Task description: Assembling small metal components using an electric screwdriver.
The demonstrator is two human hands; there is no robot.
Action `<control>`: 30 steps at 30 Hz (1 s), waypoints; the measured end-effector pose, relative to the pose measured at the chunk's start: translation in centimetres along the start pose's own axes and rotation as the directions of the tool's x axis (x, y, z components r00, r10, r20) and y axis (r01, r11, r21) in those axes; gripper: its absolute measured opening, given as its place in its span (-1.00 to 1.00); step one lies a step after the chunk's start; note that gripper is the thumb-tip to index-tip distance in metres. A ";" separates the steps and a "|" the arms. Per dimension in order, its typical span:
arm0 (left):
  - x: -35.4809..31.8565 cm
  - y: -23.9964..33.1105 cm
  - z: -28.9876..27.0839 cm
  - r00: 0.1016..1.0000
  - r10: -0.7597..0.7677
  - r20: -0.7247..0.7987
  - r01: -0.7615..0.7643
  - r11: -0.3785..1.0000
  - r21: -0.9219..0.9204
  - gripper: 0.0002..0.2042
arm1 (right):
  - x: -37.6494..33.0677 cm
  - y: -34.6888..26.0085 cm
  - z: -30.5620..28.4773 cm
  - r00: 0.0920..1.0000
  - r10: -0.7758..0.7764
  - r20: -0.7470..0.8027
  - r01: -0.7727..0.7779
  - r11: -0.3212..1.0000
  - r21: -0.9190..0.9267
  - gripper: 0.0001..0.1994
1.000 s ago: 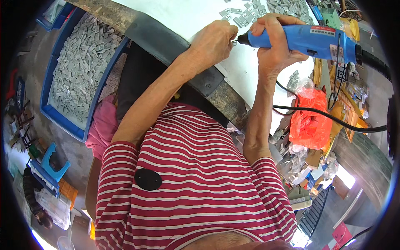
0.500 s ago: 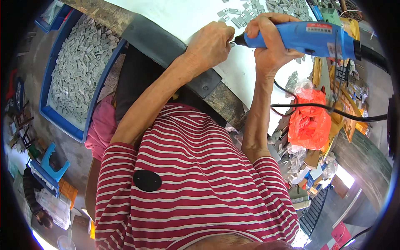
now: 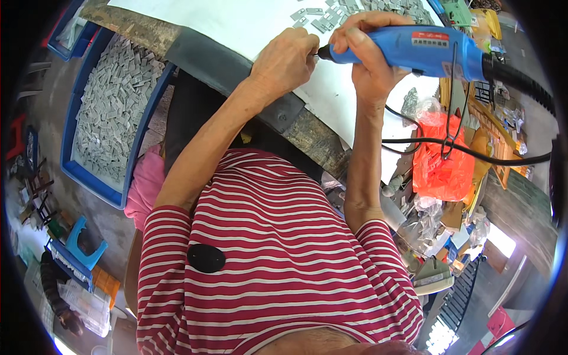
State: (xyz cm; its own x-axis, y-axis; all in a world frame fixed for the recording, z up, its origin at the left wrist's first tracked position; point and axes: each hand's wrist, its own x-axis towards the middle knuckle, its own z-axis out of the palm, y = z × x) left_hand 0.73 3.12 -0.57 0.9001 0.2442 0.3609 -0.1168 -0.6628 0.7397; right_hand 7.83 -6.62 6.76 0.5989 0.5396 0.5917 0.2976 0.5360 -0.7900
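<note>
A blue electric hand tool [image 3: 408, 54] with a black nose and a thick black cable is gripped in my right hand [image 3: 373, 71], its nose pointing left. My left hand [image 3: 284, 59] is closed in a pinch close to the tool's tip, above the white tabletop [image 3: 236, 23]. Whatever lies between its fingertips is mostly hidden and too small to name. Several small flat grey pieces [image 3: 325, 21] lie loose on the tabletop just beyond both hands.
At my left stands a blue bin [image 3: 94, 184] filled with similar grey pieces [image 3: 115, 106]. A red plastic bag [image 3: 441, 160] sits right of my right forearm, with black cable [image 3: 503, 158] running across it. The table's dark edge [image 3: 213, 65] passes under my left forearm.
The whole view has shifted slightly, and both hands and the tool appear a little farther left. The tool's tip stays by my left fingertips, and both grips look the same.
</note>
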 end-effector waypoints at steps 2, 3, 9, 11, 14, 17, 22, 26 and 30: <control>0.0 0.0 0.0 1.000 0.020 0.008 -0.020 1.000 0.016 -0.84 | -0.1 -0.2 -0.6 1.000 -0.021 0.013 0.021 1.000 -0.002 -0.77; 0.0 0.0 0.0 1.000 0.026 0.008 -0.026 0.999 0.022 -0.84 | -0.2 -0.2 -0.5 1.000 -0.022 0.008 0.022 1.000 -0.004 -0.77; 0.0 0.2 -0.1 1.000 0.002 -0.007 -0.002 1.000 0.008 -0.95 | 2.3 2.2 0.6 0.938 -0.345 0.009 0.293 0.811 0.506 -0.72; 0.1 0.2 0.0 1.000 -0.002 0.004 0.002 1.000 -0.007 -0.94 | 2.1 -2.5 0.2 0.999 -0.018 -0.046 0.020 0.999 0.042 -0.78; 0.0 -0.6 0.1 0.999 0.047 -0.005 -0.047 0.998 0.049 -0.87 | 1.3 -2.0 -1.6 0.992 -0.067 -0.107 0.060 0.996 -0.070 -0.85; -0.2 -0.6 -0.1 0.994 0.104 0.015 -0.105 0.992 0.066 -0.87 | -0.2 -2.1 -2.8 0.967 -0.076 -0.245 0.046 0.991 -0.124 -0.85; -0.2 -0.7 -0.5 0.988 0.137 0.067 -0.141 0.988 0.067 -0.86 | -0.3 -2.1 -3.7 0.908 -0.134 -0.396 0.074 0.984 -0.162 -0.84; 0.1 -0.5 -0.2 0.988 0.122 0.095 -0.121 0.993 -0.017 -0.84 | -0.3 -2.2 -4.3 0.888 -0.162 -0.431 0.074 0.974 -0.214 -0.87; -0.2 -0.6 -0.4 0.992 0.094 0.087 -0.097 0.995 0.037 -0.82 | -0.6 -1.4 -4.3 0.896 -0.152 -0.418 0.068 0.975 -0.209 -0.88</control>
State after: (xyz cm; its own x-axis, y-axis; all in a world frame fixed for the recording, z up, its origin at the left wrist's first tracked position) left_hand 0.39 3.75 -0.83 0.9182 0.1184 0.3781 -0.1883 -0.7092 0.6794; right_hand 10.26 -10.48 6.86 0.8018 0.1302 0.5832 0.4867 0.4238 -0.7638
